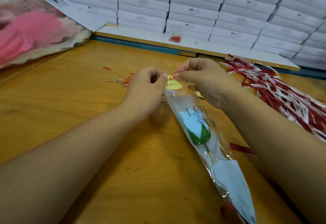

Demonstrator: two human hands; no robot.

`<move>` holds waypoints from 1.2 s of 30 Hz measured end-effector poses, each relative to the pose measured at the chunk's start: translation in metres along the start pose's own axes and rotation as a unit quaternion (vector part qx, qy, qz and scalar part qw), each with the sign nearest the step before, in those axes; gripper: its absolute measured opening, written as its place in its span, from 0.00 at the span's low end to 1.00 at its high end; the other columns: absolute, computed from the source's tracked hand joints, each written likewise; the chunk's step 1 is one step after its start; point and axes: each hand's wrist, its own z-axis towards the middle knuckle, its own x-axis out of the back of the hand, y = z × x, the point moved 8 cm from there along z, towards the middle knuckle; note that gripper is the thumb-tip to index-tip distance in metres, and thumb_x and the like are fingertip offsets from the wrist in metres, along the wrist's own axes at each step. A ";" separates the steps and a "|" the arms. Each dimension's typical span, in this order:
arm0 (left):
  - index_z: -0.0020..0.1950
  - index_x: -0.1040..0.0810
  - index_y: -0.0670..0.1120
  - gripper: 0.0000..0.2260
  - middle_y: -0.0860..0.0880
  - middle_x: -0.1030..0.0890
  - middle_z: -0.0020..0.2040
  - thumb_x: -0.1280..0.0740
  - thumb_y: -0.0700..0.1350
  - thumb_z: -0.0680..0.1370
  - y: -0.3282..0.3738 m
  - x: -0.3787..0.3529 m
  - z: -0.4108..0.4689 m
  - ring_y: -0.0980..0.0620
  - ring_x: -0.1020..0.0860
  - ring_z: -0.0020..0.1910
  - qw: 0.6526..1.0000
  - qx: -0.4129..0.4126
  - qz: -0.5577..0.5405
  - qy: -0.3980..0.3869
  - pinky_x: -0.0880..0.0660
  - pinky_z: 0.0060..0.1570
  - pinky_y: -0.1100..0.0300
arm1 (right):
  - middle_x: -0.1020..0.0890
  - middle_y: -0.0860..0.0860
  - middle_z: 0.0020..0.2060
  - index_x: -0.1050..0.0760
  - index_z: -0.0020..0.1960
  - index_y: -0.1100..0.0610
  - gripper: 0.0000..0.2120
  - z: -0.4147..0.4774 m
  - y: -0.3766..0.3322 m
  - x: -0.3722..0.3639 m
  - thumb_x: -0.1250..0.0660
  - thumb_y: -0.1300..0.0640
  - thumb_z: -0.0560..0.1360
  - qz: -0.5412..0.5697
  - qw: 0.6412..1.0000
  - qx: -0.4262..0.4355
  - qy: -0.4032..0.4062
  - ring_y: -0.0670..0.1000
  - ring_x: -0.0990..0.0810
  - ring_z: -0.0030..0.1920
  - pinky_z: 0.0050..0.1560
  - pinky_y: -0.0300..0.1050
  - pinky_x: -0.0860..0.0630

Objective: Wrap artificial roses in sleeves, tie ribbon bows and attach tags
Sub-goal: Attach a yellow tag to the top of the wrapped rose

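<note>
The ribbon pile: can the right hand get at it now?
Probably yes. The ribbon pile lies close beside the right hand, with nothing between, but that hand must first let go of the red clip it pinches.

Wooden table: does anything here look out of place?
A single red wire paper clip lies alone on the wooden table, apart from the other red clips beside the left hand. Red and white ribbons sprawl tangled at right.
</note>
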 end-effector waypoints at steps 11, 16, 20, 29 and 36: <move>0.38 0.26 0.47 0.11 0.52 0.28 0.32 0.38 0.44 0.80 -0.001 0.001 -0.001 0.54 0.31 0.34 1.000 -0.007 0.002 0.013 0.32 0.36 0.59 | 0.18 0.42 0.35 0.18 0.40 0.50 0.03 -0.004 -0.020 0.000 0.27 0.52 0.70 -0.196 0.975 0.098 0.033 0.36 0.21 0.40 0.35 0.23 0.30; 0.39 0.25 0.46 0.10 0.51 0.26 0.35 0.38 0.44 0.80 0.000 0.002 -0.001 0.53 0.28 0.36 1.000 -0.008 0.008 0.014 0.30 0.37 0.58 | 0.17 0.40 0.36 0.17 0.42 0.49 0.02 -0.002 -0.024 -0.004 0.28 0.52 0.71 -0.243 0.965 0.102 0.012 0.35 0.22 0.43 0.39 0.26 0.31; 0.41 0.23 0.45 0.09 0.47 0.23 0.38 0.38 0.44 0.80 -0.001 0.002 -0.001 0.51 0.25 0.39 1.000 -0.003 0.007 0.015 0.27 0.41 0.54 | 0.17 0.40 0.41 0.16 0.47 0.50 0.05 -0.002 -0.027 -0.006 0.29 0.54 0.72 -0.281 0.953 0.117 -0.008 0.35 0.22 0.46 0.44 0.26 0.30; 0.37 0.25 0.49 0.10 0.50 0.23 0.36 0.36 0.44 0.79 -0.003 0.002 -0.002 0.51 0.25 0.40 0.999 0.005 -0.022 0.040 0.25 0.43 0.51 | 0.19 0.38 0.43 0.19 0.44 0.46 0.04 -0.005 -0.030 -0.003 0.29 0.54 0.72 -0.290 0.946 0.131 -0.058 0.32 0.24 0.48 0.47 0.24 0.36; 0.39 0.24 0.49 0.10 0.50 0.21 0.37 0.37 0.44 0.80 -0.004 0.000 -0.004 0.54 0.23 0.39 0.999 0.016 -0.040 0.032 0.26 0.38 0.59 | 0.18 0.40 0.42 0.18 0.44 0.48 0.05 -0.004 -0.028 -0.001 0.33 0.52 0.75 -0.274 0.949 0.138 -0.069 0.35 0.24 0.48 0.52 0.33 0.33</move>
